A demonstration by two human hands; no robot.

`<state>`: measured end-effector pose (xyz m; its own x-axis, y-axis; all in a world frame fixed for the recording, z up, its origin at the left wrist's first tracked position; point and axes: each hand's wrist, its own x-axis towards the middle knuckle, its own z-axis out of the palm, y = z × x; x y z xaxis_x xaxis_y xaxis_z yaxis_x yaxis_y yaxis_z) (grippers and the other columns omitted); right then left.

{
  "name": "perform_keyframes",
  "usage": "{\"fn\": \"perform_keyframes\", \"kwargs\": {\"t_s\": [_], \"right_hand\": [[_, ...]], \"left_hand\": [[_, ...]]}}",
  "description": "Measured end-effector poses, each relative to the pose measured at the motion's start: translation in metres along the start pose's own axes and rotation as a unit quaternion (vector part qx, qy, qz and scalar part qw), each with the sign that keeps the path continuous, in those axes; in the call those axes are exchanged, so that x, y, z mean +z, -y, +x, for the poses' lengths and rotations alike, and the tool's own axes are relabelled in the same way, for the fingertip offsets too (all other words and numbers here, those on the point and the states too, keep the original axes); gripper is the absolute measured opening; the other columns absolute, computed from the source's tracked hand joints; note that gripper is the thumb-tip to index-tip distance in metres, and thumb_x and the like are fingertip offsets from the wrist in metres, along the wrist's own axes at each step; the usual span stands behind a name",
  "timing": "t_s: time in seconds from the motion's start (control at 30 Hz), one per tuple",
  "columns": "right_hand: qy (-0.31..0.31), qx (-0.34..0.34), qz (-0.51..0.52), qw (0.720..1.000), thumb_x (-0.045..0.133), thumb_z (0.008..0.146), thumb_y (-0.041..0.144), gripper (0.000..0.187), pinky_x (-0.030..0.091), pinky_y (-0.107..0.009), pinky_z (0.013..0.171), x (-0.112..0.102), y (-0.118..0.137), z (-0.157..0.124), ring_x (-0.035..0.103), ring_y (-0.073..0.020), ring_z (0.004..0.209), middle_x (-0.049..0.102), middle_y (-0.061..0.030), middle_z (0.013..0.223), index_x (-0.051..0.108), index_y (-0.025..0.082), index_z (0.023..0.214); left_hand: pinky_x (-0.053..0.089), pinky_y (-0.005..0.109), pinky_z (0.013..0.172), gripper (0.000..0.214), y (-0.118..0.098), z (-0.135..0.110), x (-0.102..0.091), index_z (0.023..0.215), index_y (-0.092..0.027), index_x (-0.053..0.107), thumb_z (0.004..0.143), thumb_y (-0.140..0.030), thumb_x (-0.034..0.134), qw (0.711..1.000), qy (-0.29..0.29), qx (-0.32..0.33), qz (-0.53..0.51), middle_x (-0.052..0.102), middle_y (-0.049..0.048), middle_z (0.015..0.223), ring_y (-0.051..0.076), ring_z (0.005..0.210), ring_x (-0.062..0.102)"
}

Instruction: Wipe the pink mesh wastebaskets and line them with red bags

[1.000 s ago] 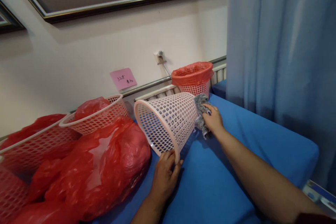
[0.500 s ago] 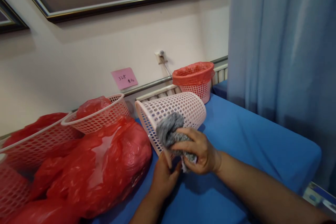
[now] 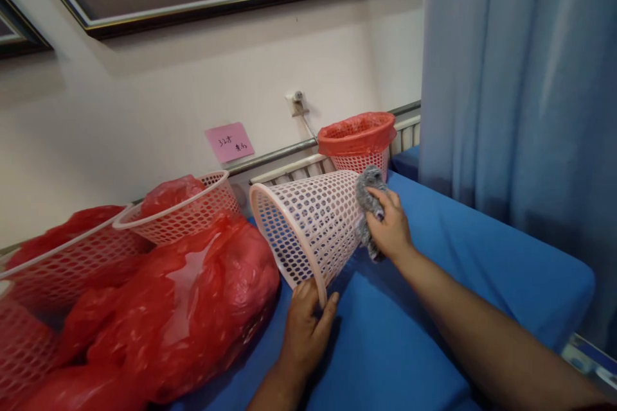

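Note:
A pale pink perforated plastic basket [image 3: 332, 215] lies tipped on its side, its open mouth turned left toward me. My left hand [image 3: 308, 321] grips the near edge of its rim, thumb outside and fingers inside. My right hand [image 3: 388, 225] is closed on a grey cloth [image 3: 371, 187], which it presses against the basket's base end at the right. Part of that base is hidden behind the cloth and fingers.
Large red plastic bags [image 3: 187, 308] lie at the left, beside a pink basket [image 3: 193, 215] holding red plastic. A red-lined basket [image 3: 359, 141] stands behind. All rest on a blue-covered bed [image 3: 482, 257]; a blue curtain [image 3: 511, 77] hangs right.
My right hand has moved the cloth right and away from me, from the rim along the basket's side to its base. The basket has turned slightly; my left hand stays at the rim.

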<state>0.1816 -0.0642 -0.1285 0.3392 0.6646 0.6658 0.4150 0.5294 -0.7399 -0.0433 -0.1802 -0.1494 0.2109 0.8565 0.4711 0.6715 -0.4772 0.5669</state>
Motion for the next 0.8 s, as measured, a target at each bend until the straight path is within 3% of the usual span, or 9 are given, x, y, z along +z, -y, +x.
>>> {"fn": "perform_keyframes", "kwargs": {"t_s": [0.13,0.23,0.3,0.4,0.47,0.53,0.6,0.67,0.8], "right_hand": [[0.134,-0.274,0.095,0.948,0.057,0.081,0.019,0.057,0.051,-0.046,0.110,-0.007,0.047,-0.040,0.054,-0.0296,0.134,0.043,-0.0124,0.150,0.058,0.025,0.138],[0.170,-0.347,0.139,0.912,0.059,0.081,0.021,0.057,0.056,-0.042,0.103,-0.008,0.057,-0.051,0.059,-0.0269,0.126,0.045,-0.0106,0.148,0.058,0.027,0.138],[0.133,-0.285,0.106,0.943,0.058,0.080,0.019,0.055,0.053,-0.045,0.108,-0.004,0.041,-0.039,0.057,-0.0281,0.130,0.048,-0.0104,0.146,0.061,0.027,0.135],[0.032,-0.052,0.016,0.998,0.057,0.077,0.018,0.052,0.047,-0.051,0.114,0.002,-0.005,-0.004,0.056,-0.0315,0.132,0.054,-0.0129,0.139,0.066,0.024,0.128],[-0.013,0.116,-0.020,0.993,0.055,0.075,0.019,0.050,0.047,-0.056,0.111,0.003,-0.033,0.017,0.062,-0.0324,0.121,0.061,-0.0142,0.127,0.070,0.021,0.122],[-0.028,0.185,-0.025,0.982,0.055,0.073,0.020,0.048,0.047,-0.057,0.110,0.002,-0.043,0.027,0.064,-0.0317,0.115,0.064,-0.0131,0.119,0.071,0.020,0.118],[-0.015,0.115,-0.007,0.993,0.055,0.075,0.019,0.048,0.046,-0.054,0.114,0.001,-0.031,0.021,0.061,-0.0307,0.123,0.062,-0.0124,0.126,0.070,0.021,0.120],[0.033,-0.046,0.036,0.998,0.055,0.078,0.017,0.051,0.043,-0.049,0.117,-0.003,-0.003,0.002,0.054,-0.0289,0.135,0.054,-0.0114,0.142,0.067,0.023,0.128],[0.165,-0.279,0.154,0.933,0.058,0.080,0.018,0.056,0.049,-0.044,0.111,-0.014,0.056,-0.038,0.054,-0.0276,0.135,0.046,-0.0119,0.150,0.060,0.024,0.136]], "left_hand": [[0.056,0.047,0.100,0.039,0.008,-0.001,0.004,0.131,-0.023,0.069,0.097,-0.038,0.058,0.999,0.011,0.032,0.009,0.072,0.0120,0.129,0.030,0.116,0.068],[0.057,0.046,0.099,0.039,0.012,0.001,0.003,0.132,-0.023,0.069,0.098,-0.038,0.056,0.999,0.023,0.044,0.004,0.070,0.0121,0.131,0.029,0.113,0.069],[0.054,0.047,0.105,0.040,0.014,0.002,0.002,0.135,-0.024,0.067,0.100,-0.036,0.052,0.999,0.017,0.029,0.015,0.070,0.0110,0.133,0.029,0.119,0.066],[0.051,0.049,0.108,0.040,0.015,0.003,0.002,0.135,-0.023,0.067,0.100,-0.035,0.051,0.999,0.019,0.014,0.039,0.072,0.0109,0.128,0.029,0.123,0.065],[0.053,0.050,0.106,0.038,0.016,0.003,0.003,0.130,-0.022,0.069,0.100,-0.036,0.053,0.998,0.034,0.019,0.058,0.074,0.0116,0.118,0.029,0.116,0.067],[0.054,0.051,0.104,0.036,0.018,0.003,0.005,0.126,-0.023,0.072,0.099,-0.037,0.053,0.996,0.044,0.024,0.076,0.076,0.0114,0.110,0.029,0.108,0.069],[0.054,0.051,0.103,0.034,0.019,0.004,0.006,0.123,-0.023,0.074,0.098,-0.036,0.053,0.995,0.048,0.025,0.089,0.076,0.0114,0.106,0.030,0.107,0.069],[0.053,0.052,0.102,0.033,0.021,0.006,0.006,0.119,-0.023,0.075,0.098,-0.032,0.052,0.994,0.053,0.016,0.095,0.076,0.0118,0.107,0.030,0.108,0.068],[0.055,0.050,0.098,0.028,0.016,0.009,0.004,0.112,-0.022,0.077,0.092,-0.030,0.060,0.996,0.065,-0.027,0.055,0.076,0.0121,0.107,0.031,0.106,0.069]]}}
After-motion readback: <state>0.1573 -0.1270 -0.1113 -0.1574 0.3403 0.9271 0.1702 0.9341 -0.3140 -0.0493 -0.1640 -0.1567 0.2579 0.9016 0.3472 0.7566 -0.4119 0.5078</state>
